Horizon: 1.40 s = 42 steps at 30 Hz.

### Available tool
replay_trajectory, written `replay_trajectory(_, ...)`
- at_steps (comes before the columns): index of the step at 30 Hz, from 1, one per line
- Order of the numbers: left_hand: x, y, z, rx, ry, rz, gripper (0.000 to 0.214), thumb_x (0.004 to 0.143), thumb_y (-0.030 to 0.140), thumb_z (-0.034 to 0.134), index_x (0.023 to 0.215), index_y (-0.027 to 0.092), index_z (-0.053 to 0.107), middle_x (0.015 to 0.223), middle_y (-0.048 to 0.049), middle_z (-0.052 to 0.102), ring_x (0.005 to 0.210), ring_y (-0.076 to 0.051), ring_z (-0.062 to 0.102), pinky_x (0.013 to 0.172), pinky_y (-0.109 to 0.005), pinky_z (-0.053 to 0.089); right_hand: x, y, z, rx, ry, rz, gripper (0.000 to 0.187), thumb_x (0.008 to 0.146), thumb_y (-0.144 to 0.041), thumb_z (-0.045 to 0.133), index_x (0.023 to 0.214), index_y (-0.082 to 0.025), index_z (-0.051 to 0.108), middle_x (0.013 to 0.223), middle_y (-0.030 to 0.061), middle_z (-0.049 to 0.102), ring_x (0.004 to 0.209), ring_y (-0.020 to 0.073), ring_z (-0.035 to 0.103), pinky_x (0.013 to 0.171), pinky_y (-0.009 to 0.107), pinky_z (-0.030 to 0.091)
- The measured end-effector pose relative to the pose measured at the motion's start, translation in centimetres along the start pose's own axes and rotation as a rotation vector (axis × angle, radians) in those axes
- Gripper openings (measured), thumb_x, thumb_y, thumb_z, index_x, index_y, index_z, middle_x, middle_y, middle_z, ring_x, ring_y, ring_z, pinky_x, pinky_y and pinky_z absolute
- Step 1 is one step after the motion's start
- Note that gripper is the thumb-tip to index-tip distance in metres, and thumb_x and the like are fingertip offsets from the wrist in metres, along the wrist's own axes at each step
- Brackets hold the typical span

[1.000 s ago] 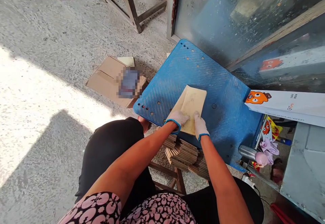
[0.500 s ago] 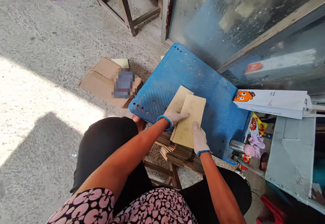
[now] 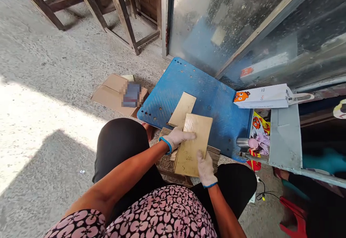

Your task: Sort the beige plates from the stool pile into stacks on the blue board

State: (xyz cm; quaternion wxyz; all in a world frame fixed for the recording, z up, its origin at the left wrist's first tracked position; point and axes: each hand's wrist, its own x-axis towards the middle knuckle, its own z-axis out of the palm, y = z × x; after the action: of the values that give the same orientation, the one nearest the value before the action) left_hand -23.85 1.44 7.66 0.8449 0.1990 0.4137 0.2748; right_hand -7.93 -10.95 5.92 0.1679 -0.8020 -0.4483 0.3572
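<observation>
A stack of tan rectangular cardboard sheets (image 3: 199, 131) is held between my two white-gloved hands, over the near edge of the blue board. My left hand (image 3: 177, 138) grips its left side, thumb lying on the top sheet. At the lower right edge my right hand (image 3: 207, 169) has its thumb on top; its other fingers are mostly hidden. Another tan cardboard piece (image 3: 183, 107) lies on the blue board (image 3: 216, 99), just beyond my left hand. Below the held stack, more piled sheets (image 3: 214, 155) show their layered edges.
A flattened brown carton (image 3: 108, 92) with a blurred dark item on it lies left on the floor. At right are a white paper bag (image 3: 262, 97), a metal flask (image 3: 243, 143) and a grey metal surface (image 3: 285, 133). A glass-panelled frame (image 3: 194, 32) stands behind the board.
Both hands have drawn the held stack toward my body, apart from the other piece on the board. The camera view has shifted.
</observation>
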Motion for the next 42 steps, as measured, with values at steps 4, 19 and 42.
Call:
replay_trajectory(4,-3.5,-0.8,0.6,-0.014,0.018,0.117,0.059,0.041,0.034,0.093,0.092,0.013,0.071,0.091,-0.008,0.075,0.087,-0.027,0.07,0.085,-0.041,0.055,-1.3,-0.4,-1.5,0.138,-0.15,-0.037,0.053,0.079,-0.069,0.051,0.101,-0.023,0.064,0.097,0.0103,0.071,0.1,0.0284,0.066,0.083,0.039,0.054)
replay_trajectory(19,-5.5,-3.8,-1.4,0.551,-0.001,0.276,0.044,0.056,0.041,0.082,0.09,0.016,0.071,0.086,-0.0019,0.073,0.081,-0.021,0.065,0.072,-0.028,0.05,1.9,-12.2,-12.1,-0.594,-0.325,-0.438,0.092,0.061,-0.051,0.083,0.142,-0.025,0.048,0.144,0.0094,0.05,0.13,0.0302,0.048,0.11,0.044,0.039)
replay_trajectory(42,-5.8,1.9,-4.7,1.58,-0.105,0.081,0.073,0.057,0.014,0.077,0.128,0.015,0.06,0.121,-0.019,0.065,0.112,-0.037,0.061,0.094,-0.04,0.046,-1.7,-7.3,0.2,-0.47,-0.38,-0.134,0.051,0.068,-0.051,0.077,0.112,-0.029,0.067,0.105,0.0044,0.07,0.098,0.0271,0.065,0.082,0.035,0.049)
